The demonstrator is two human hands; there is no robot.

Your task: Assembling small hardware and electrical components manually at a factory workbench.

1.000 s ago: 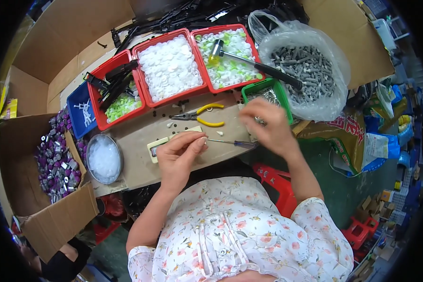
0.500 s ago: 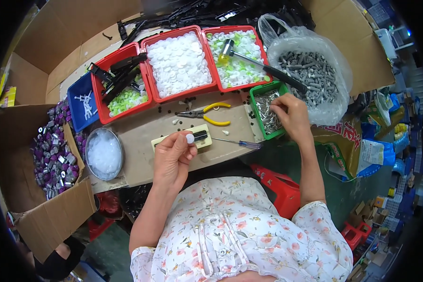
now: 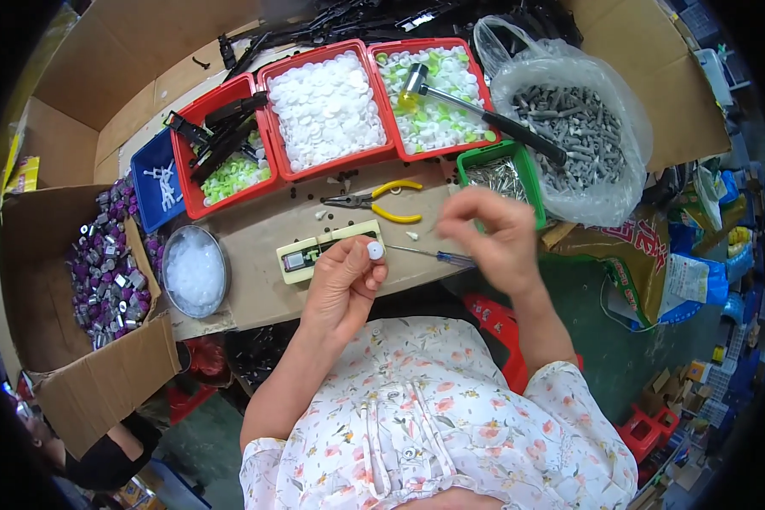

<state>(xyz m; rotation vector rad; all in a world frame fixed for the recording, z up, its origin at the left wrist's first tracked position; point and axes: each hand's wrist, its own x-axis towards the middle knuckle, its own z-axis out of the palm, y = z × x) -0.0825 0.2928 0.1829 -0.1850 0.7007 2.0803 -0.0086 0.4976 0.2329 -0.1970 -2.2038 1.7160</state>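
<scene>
My left hand [image 3: 346, 276] pinches a small white round plastic cap [image 3: 376, 250] between thumb and fingertips, in front of a cream fixture block [image 3: 294, 273]. A black part with a silver piece lies in that block, partly behind the hand. Blurred by motion, my right hand [image 3: 503, 242] hangs over the table's front edge, thumb and forefinger pinched together. Something thin seems to stick out at its fingertips, too smeared to name. Just behind it stands a green tray [image 3: 534, 189] of small metal pins [image 3: 495, 177].
Pliers with yellow handles [image 3: 397, 187] and a screwdriver [image 3: 456, 258] lie on the table. Behind are red trays [image 3: 393, 153] of white and green caps, a hammer [image 3: 484, 115] across one. A bag of grey parts [image 3: 629, 200] stands right; a clear bowl [image 3: 222, 293] and carton [image 3: 102, 391] left.
My right hand has come up out of the green tray and moved left toward my left hand. The left hand has shifted slightly right, still pinching the white cap.
</scene>
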